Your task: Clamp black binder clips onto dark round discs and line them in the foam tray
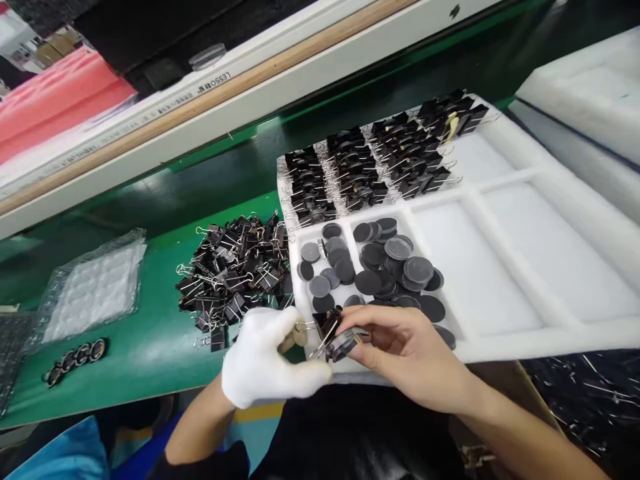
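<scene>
At the near edge of a white moulded-foam tray, a person's bare right hand is pinching a dark grey rounded piece alongside a black metal binder clip with silver wire handles, its thumb and fingers clamped on the piece. The left hand, in a white glove, is framing the handles from the left, thumb and forefinger standing apart; whether they are pressing the wires cannot be told. Handling this well is likely calling for even pressure on both handles, a steady right pinch, the piece sitting square to the clip's mouth and fingertips lying clear of its edge. Just beyond, loose dark round discs are overlapping in the tray's near-left compartments. Left of the tray, a tangled heap of black binder clips is resting on a green table. Farther off, rows of black binder clips are lining the tray's far-left side, wires jutting sideways.
</scene>
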A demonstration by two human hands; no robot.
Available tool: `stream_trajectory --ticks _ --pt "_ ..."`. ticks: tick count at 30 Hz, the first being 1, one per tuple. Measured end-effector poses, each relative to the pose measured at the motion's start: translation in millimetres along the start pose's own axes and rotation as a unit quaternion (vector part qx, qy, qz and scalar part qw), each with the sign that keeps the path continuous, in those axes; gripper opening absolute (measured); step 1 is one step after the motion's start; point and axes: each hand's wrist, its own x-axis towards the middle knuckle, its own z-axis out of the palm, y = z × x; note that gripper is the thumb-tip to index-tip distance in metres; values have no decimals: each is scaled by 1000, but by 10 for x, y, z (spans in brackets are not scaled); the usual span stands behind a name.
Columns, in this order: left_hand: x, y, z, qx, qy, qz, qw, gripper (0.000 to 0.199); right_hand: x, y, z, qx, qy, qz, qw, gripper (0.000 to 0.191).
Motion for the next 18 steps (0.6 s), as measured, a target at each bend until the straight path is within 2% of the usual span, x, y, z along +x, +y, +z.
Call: stream_trajectory --ticks 3,8,11,14,18 --pt "31 58 62 26 7 -16 1000 27 -12 -3 -39 14 8 20 1000 10" --pt "35 57 60 1 -6 -42 999 32 10 79 -49 122 118 5 985 13" --pt "18 57 42 -34 -10 -55 998 32 33 135 -20 189 152 8 970 13" --pt "17 55 44 -57 -10 -70 996 32 29 160 -23 181 137 9 974 13" --pt "30 51 57 -53 -25 -104 993 26 -4 127 -48 92 67 -20 993 13"
